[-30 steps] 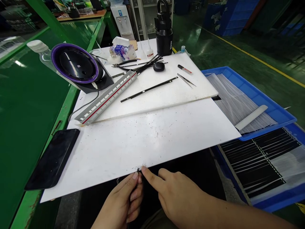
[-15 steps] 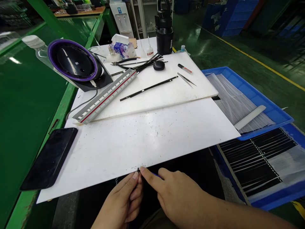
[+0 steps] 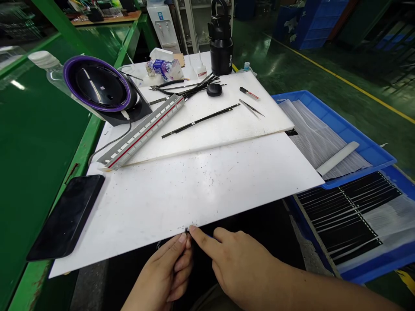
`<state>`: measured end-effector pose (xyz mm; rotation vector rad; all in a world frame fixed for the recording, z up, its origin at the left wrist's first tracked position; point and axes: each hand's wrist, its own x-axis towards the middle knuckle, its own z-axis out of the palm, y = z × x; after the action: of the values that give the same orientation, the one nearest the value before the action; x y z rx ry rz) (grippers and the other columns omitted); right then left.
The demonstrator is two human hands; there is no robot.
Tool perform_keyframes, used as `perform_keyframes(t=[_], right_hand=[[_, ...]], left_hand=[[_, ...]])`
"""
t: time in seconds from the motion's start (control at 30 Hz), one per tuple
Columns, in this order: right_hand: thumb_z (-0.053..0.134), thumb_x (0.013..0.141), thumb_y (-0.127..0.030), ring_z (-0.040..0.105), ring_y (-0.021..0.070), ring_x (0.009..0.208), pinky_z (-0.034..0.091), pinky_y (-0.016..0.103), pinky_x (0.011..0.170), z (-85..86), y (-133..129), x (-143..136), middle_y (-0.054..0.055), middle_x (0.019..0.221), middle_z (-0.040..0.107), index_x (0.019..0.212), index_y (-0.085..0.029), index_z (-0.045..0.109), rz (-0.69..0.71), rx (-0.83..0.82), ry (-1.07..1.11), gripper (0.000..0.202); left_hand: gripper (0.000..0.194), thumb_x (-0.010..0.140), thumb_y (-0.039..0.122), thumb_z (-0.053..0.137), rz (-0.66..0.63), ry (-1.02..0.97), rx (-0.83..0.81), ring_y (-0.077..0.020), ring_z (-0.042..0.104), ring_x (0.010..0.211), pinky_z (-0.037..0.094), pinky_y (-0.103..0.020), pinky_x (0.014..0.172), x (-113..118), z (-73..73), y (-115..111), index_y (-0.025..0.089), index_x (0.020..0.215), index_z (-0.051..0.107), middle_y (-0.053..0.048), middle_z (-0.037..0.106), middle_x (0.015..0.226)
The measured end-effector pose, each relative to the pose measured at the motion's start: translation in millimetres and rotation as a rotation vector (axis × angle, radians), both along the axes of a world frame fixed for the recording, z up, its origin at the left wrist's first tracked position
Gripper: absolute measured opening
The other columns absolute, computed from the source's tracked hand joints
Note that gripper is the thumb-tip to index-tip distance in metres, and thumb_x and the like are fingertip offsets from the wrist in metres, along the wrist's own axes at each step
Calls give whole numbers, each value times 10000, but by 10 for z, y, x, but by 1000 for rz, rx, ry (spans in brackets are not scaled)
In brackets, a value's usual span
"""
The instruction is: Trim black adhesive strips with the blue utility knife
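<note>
- Small black piece: pinched between thumb and index of my left hand, end poking up right at the front edge of the white counter. Can't tell if it touches that edge.
- Right hand: index stretched out, tip at or just beside the piece, rest curled. Can't tell if the curled fingers grasp anything.
- Main risk: pinch area is tiny. A sideways shove from my right index could twist the piece or pop it loose, probably into the dark space below the edge.
- Too much force could crease it, if it's as thin as the black strips on the white foam slab.
- Dark specks litter the counter; grit could stick to it.
- Scale ruler lies over the slab's front edge; a bump could slide it.
- Phone straddles counter and green rail; stray left elbow could knock it off.
</note>
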<state>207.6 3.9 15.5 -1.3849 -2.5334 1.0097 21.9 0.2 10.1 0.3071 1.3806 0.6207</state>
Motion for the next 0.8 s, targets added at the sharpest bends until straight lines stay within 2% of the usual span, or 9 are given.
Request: perform_keyframes(t=[0.3,0.53,0.8], right_hand=[[506,866,-165,583,204,583,226,297,462,-103,-11,1,33,917,632,1537,-284,245,29,83,-38,730],[474,863,-133,586,192,620,292,308,500,-51,33,34,32,914,632,1535,-245,258,56,86,23,714],[497,858,-157,576,200,585,266,314,477,-83,10,21,20,895,626,1537,-277,242,56,92,-8,735]], left_hand=[[516,626,631,820,-29,5,-7,-34,176,443,154,-139,359,-15,-15,-1,182,773,612,83,374,552],[482,648,605,818,-23,-11,-14,-33,166,449,138,-140,365,-46,-11,6,183,746,607,84,361,560],[492,640,609,820,-34,-2,-13,-35,161,453,137,-141,368,-39,-12,8,180,760,611,86,354,552]])
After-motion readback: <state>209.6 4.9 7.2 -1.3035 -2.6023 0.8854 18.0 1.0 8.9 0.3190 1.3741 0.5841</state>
